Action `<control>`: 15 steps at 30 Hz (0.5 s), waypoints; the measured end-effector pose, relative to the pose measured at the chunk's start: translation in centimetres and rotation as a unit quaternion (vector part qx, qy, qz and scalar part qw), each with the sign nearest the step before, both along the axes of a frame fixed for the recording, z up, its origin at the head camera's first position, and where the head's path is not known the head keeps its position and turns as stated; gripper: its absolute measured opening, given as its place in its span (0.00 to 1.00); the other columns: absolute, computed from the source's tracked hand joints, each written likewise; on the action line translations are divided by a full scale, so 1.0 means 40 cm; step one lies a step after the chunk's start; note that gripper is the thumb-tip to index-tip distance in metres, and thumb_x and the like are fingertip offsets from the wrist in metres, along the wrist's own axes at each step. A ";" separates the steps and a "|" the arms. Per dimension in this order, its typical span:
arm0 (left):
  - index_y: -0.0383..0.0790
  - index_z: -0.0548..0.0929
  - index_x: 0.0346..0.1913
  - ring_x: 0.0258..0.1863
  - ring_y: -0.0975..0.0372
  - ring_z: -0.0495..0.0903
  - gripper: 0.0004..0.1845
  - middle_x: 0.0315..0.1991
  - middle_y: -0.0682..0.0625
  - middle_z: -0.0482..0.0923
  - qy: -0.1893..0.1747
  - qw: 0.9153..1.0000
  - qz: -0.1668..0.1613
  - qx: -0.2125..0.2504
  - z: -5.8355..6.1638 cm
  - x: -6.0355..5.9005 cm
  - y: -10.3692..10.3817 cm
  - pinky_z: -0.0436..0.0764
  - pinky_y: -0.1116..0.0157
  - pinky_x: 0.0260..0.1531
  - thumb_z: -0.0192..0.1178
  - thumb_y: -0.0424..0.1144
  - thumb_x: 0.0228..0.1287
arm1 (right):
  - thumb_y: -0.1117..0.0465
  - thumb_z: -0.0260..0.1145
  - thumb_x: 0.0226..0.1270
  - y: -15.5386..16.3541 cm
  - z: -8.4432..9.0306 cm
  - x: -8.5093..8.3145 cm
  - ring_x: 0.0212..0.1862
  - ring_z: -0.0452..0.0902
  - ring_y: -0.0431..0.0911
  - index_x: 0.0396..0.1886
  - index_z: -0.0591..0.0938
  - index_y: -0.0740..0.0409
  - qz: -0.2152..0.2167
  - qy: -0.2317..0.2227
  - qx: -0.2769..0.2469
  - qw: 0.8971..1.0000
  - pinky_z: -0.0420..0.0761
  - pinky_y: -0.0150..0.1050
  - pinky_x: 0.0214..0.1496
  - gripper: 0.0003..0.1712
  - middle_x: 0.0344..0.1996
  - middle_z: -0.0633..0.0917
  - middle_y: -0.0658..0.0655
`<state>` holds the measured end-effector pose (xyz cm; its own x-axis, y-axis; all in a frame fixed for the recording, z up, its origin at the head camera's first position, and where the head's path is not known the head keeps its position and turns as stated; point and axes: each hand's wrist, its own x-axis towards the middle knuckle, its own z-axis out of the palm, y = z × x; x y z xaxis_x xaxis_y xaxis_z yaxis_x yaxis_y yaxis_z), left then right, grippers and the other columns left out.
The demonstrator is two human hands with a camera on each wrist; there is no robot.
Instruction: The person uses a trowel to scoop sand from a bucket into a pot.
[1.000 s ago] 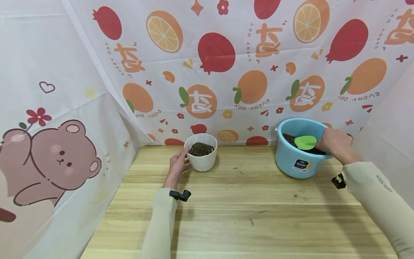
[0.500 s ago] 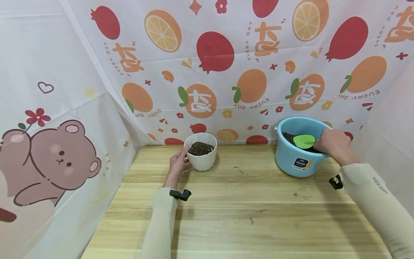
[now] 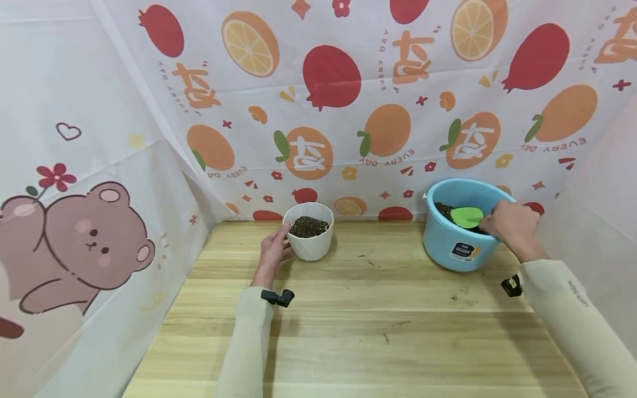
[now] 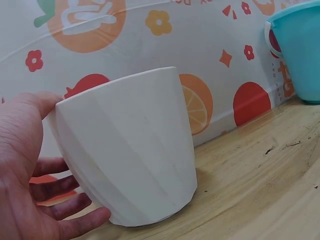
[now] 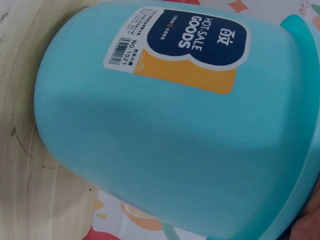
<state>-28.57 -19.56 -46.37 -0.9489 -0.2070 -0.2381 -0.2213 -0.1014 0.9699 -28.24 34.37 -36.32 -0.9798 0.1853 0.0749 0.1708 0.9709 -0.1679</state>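
Observation:
My left hand [image 3: 273, 253] holds a white flowerpot [image 3: 312, 248] at its left side, thumb at the rim and fingers spread down the wall. Dark soil [image 3: 308, 227] lies inside the pot. The left wrist view shows the thumb over the rim of this white pot [image 4: 130, 150], with fingertips touching its lower side. At the right, my right hand [image 3: 512, 222] reaches over the rim of a light blue bucket [image 3: 445, 242] and grips a green trowel [image 3: 466, 217]. The trowel's blade lies on dark soil in the bucket; its handle is hidden by the hand.
A wooden table [image 3: 348, 342] carries both containers, with small soil crumbs [image 3: 385, 337] scattered on it. Behind stands a fruit-printed curtain [image 3: 368, 188], and a bear-printed sheet [image 3: 94, 249] hangs at the left. A white sheet closes the right side.
My right hand and forearm have shifted slightly left, and the trowel has moved a little left in the bucket. The left hand stays on the pot.

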 end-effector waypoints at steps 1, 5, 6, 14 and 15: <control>0.35 0.74 0.68 0.63 0.50 0.77 0.39 0.71 0.42 0.71 0.000 1.000 -0.001 0.001 0.002 -0.002 0.000 0.86 0.55 0.57 0.57 0.65 0.70 | 0.53 0.61 0.56 -0.001 0.000 0.000 0.24 0.68 0.55 0.12 0.68 0.52 -0.003 0.002 -0.001 1.000 0.65 0.47 0.27 0.18 0.14 0.67 0.55; 0.35 0.75 0.66 0.61 0.51 0.78 0.38 0.71 0.43 0.72 -0.004 1.000 -0.002 0.005 0.004 -0.009 0.004 0.87 0.57 0.54 0.58 0.64 0.69 | 0.53 0.61 0.57 0.002 -0.005 0.006 0.25 0.68 0.55 0.12 0.69 0.53 -0.012 0.003 -0.010 1.000 0.64 0.47 0.29 0.18 0.14 0.67 0.55; 0.35 0.76 0.66 0.61 0.52 0.78 0.38 0.70 0.43 0.72 -0.006 1.000 -0.002 0.006 0.004 -0.010 0.004 0.87 0.58 0.53 0.59 0.64 0.69 | 0.54 0.62 0.57 0.002 -0.007 0.007 0.25 0.68 0.56 0.12 0.69 0.54 -0.013 0.002 -0.013 1.000 0.64 0.47 0.29 0.19 0.14 0.67 0.55; 0.38 0.75 0.69 0.59 0.53 0.77 0.40 0.68 0.42 0.72 -0.014 1.000 0.005 0.001 -0.001 0.000 0.001 0.87 0.59 0.53 0.58 0.67 0.68 | 0.53 0.62 0.58 -0.004 -0.015 0.003 0.25 0.68 0.57 0.12 0.70 0.54 -0.020 0.007 -0.008 1.000 0.64 0.47 0.29 0.19 0.14 0.68 0.56; 0.38 0.75 0.69 0.58 0.54 0.77 0.40 0.68 0.42 0.72 -0.014 1.000 0.007 0.002 0.000 0.001 0.000 0.87 0.59 0.54 0.58 0.67 0.68 | 0.53 0.62 0.58 -0.006 -0.013 0.001 0.25 0.68 0.57 0.12 0.70 0.54 -0.020 0.006 -0.007 1.000 0.64 0.47 0.29 0.19 0.14 0.68 0.56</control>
<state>-28.53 -19.55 -46.37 -0.9390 -0.2194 -0.2648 -0.2462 -0.1088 0.9631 -28.22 34.15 -36.84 -0.9704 0.2261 0.0845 0.2079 0.9608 -0.1835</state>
